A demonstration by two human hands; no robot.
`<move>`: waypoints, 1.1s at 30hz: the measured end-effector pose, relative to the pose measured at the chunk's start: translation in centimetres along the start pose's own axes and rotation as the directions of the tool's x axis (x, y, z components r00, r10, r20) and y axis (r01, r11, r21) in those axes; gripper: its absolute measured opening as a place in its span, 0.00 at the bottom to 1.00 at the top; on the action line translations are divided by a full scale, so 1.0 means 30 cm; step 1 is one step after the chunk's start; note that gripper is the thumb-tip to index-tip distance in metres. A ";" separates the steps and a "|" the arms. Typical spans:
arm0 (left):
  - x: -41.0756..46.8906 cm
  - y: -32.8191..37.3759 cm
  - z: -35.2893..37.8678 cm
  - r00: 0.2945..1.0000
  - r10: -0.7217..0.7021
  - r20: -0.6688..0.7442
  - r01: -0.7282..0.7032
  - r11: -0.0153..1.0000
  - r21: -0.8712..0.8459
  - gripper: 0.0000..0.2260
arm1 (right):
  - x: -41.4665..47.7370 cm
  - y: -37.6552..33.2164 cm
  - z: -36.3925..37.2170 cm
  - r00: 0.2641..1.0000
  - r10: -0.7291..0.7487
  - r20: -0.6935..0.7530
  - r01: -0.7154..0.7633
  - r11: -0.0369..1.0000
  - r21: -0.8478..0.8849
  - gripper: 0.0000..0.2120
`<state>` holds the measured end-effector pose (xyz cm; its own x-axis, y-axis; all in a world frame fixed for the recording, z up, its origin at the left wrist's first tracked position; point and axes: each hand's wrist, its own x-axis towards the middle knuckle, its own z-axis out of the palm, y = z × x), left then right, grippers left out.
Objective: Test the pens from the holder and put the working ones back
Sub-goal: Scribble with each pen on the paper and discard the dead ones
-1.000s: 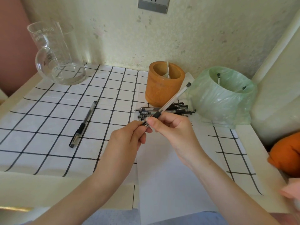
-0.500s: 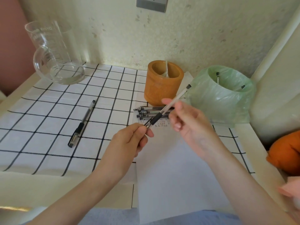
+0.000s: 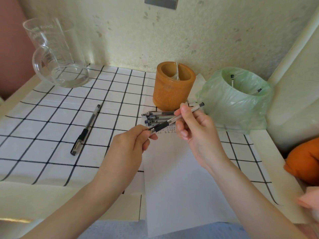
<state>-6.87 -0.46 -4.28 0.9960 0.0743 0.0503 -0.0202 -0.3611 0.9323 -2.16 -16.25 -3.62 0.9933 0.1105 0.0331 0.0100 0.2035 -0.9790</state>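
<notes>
I am holding one pen (image 3: 172,120) in the air with both hands, just in front of the orange holder (image 3: 173,87) and over the far end of a white sheet of paper (image 3: 181,187). My left hand (image 3: 131,144) is pinching the writing end of the pen, at its black grip, between thumb and forefinger. My right hand (image 3: 195,128) is gripping the clear barrel farther up, with the fingers curled round it. The pen is slanting, its capped end pointing up and to the right of the holder.

The holder is standing upright on the checked cloth (image 3: 51,118). Something thin and pale is leaning inside it; I cannot tell what it is. A pile of pens (image 3: 158,116) is lying flat on the paper right at the front of the holder, partly hidden behind my right hand. Small scribbles (image 3: 165,132) are showing on the paper just in front of that pile.

Well to the left of the holder a single capped pen (image 3: 86,130) is lying alone on the cloth. Farther left and back, a glass jug (image 3: 55,54) is standing by the wall. Just to the right of the holder a bin lined with a green bag (image 3: 236,100) is sitting, with two pen ends (image 3: 232,80) poking up inside it. Farther right and toward me an orange object (image 3: 303,163) is lying at the edge of view.
</notes>
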 end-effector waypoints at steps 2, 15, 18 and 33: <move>-0.009 0.000 0.002 1.000 -0.020 0.025 0.020 1.000 -0.018 0.15 | 0.001 -0.001 0.001 1.000 -0.001 0.003 0.001 1.000 -0.016 0.12; 0.007 -0.001 0.008 0.977 -0.110 0.182 0.118 0.992 -0.036 0.15 | 0.000 0.031 0.028 0.991 -0.016 0.133 0.045 0.975 -0.217 0.05; 0.017 -0.031 -0.035 0.993 -0.043 0.106 0.012 0.962 0.274 0.12 | 0.041 -0.021 -0.024 0.980 -0.136 0.145 0.179 0.920 -0.348 0.05; 0.006 -0.068 -0.110 0.996 0.071 0.046 -0.085 0.861 0.502 0.08 | 0.174 0.093 -0.145 0.917 -0.364 0.163 0.222 0.126 -0.967 0.17</move>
<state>-6.94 3.35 -5.00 0.9950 0.0055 0.1000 -0.0578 -0.7835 0.6187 3.57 -19.34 -7.06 0.8886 0.1858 0.4193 0.3328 -0.8903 -0.3108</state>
